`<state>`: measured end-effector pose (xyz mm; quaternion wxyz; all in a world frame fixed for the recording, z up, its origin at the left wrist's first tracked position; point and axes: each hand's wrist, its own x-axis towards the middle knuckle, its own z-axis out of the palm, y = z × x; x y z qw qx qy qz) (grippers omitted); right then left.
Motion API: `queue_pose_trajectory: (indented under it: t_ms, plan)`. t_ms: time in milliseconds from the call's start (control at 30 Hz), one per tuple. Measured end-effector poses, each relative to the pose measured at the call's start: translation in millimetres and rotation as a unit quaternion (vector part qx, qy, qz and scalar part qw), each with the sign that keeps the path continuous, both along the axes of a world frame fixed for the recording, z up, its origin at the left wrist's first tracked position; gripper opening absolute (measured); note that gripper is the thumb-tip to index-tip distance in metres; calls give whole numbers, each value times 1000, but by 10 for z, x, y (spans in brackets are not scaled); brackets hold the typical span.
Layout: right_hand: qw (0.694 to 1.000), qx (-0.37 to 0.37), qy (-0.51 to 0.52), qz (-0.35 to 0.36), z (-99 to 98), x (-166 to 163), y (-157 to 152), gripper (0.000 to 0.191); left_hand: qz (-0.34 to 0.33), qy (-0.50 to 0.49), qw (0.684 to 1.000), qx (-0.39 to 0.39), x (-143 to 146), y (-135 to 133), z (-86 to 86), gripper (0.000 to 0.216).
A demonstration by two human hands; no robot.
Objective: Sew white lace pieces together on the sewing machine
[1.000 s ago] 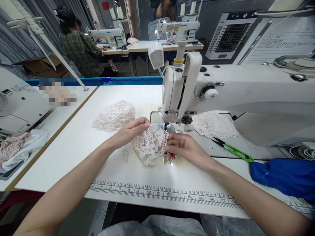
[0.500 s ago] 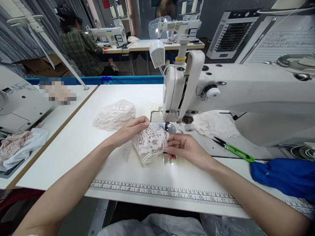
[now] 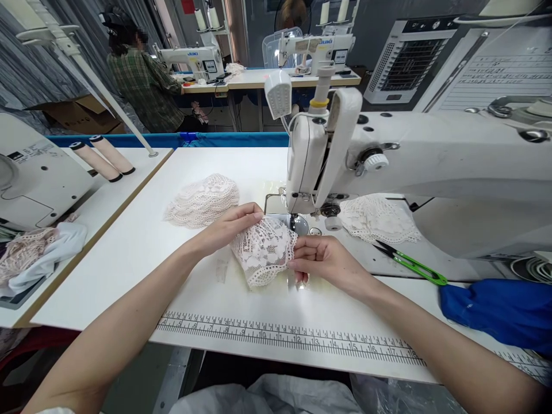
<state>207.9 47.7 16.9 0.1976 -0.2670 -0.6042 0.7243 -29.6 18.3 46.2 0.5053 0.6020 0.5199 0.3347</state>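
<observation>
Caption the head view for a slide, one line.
Left hand and right hand hold a lace piece at the sewing machine; lace pile beyond, green snips at right.

Both hands held a white lace piece (image 3: 264, 250) flat on the table (image 3: 138, 241) just before the sewing machine (image 3: 328, 149), the left hand (image 3: 228, 227) on its upper edge, the right hand (image 3: 321, 259) pinching its right edge, green snips (image 3: 411, 264) lying near.
</observation>
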Motion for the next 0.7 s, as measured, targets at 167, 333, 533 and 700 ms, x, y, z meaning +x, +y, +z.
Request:
queue_pose_trajectory:
  t_ms: [167,333,533,700]
  plan:
    - [1000,17,-13,2,-6,-13,-4,19,4,8,1000,16,-16,19,34,27]
    - [998,56,-22,-16,65,-69,-65,20,11,96,989,112,16,-168,324,26]
    - [996,92,-19,-9,128,-85,-124,23,-280,178,938,97,96,-822,580,12]
    - [992,111,-57,-23,214,-130,-172,29,-86,154,981,86,-59,-921,264,22]
